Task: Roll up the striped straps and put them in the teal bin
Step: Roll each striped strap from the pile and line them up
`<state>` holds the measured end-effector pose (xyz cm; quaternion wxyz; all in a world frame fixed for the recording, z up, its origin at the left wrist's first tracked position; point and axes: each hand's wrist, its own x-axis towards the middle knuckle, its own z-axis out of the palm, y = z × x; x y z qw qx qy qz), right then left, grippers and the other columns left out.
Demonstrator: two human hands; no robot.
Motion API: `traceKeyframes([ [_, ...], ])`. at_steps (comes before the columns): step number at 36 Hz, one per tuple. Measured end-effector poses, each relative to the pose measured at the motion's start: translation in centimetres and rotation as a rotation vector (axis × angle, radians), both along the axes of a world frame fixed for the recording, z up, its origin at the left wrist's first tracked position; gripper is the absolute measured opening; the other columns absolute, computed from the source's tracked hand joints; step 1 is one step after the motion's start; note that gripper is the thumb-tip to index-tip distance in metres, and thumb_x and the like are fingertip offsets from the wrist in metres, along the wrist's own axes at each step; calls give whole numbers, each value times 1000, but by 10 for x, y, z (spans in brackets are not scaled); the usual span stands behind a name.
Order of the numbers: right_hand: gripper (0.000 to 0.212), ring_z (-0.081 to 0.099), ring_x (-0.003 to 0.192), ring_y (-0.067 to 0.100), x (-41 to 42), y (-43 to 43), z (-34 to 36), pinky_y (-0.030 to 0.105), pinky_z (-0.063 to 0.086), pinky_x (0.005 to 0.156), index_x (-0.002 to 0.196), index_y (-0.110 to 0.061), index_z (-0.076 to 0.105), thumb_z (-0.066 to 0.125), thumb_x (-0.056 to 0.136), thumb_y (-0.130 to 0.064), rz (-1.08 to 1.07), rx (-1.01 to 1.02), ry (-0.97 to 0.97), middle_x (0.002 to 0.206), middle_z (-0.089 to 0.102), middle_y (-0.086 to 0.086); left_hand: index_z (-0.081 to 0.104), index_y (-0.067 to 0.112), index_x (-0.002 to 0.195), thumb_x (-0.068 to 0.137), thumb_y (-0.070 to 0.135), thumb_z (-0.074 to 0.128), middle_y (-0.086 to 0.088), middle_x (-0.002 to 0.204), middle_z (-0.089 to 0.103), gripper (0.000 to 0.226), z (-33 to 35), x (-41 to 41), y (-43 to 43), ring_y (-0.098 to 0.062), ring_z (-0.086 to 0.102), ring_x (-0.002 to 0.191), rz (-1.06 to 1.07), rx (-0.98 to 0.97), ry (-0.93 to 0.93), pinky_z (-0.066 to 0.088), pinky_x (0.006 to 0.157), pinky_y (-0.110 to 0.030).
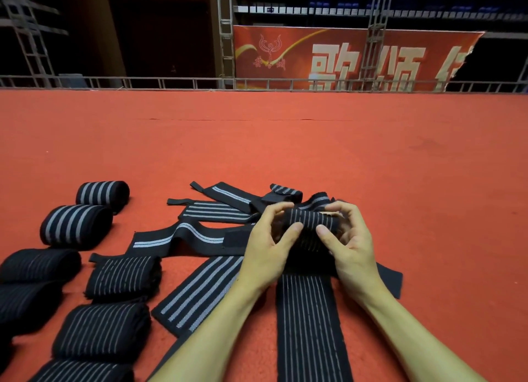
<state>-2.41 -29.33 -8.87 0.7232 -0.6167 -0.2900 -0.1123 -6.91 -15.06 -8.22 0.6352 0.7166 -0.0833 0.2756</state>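
1. By the left edge of the red carpet floor (pixel 257 141), 2 dark rolled straps (pixel 37 263) lie close together, their stripes faint.
2. Just right of them and farther back, 2 wide-striped rolls (pixel 75 224) lie on their sides, near each other but apart.
3. Closer to the near edge, 3 thin-striped rolls (pixel 124 277) sit in a line running front to back. The nearest is cut off by the bottom of the view.
4. Toward the middle, the loose straps (pixel 197 293) lie unrolled and overlapping. A wide-striped strap runs diagonally toward the near edge, another behind it humps up in the middle, and more lie flat farther back.
5. The left hand (pixel 268 244) grips the left end of the partly rolled strap (pixel 311 221). Its fingers curl over the top and its thumb presses on the near side.
6. That strap is black with thin pale stripes. Its rolled part is held between the 2 hands just above the loose pile, right of the middle of the floor. Its unrolled tail lies flat on the carpet, running straight back to the near edge between the forearms.
7. The right hand (pixel 351 244) grips the right end of the same roll, fingers curled over it and thumb pressed on the near side, close to the other thumb.
8. Past the far edge stand a metal railing (pixel 185 82) and a red banner (pixel 343 55) with large pale characters.
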Motion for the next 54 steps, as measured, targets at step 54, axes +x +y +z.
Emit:
traceKeyframes([
  [54,30,61,100,7,-5,7,-3,22,50,85,116,-25,51,61,87,-29,155,-64,62,104,64,-14,58,30,102,86,42,58,8,99,63,19,-5,2,-9,-8,60,95,-66,-128,109,51,90,-33],
])
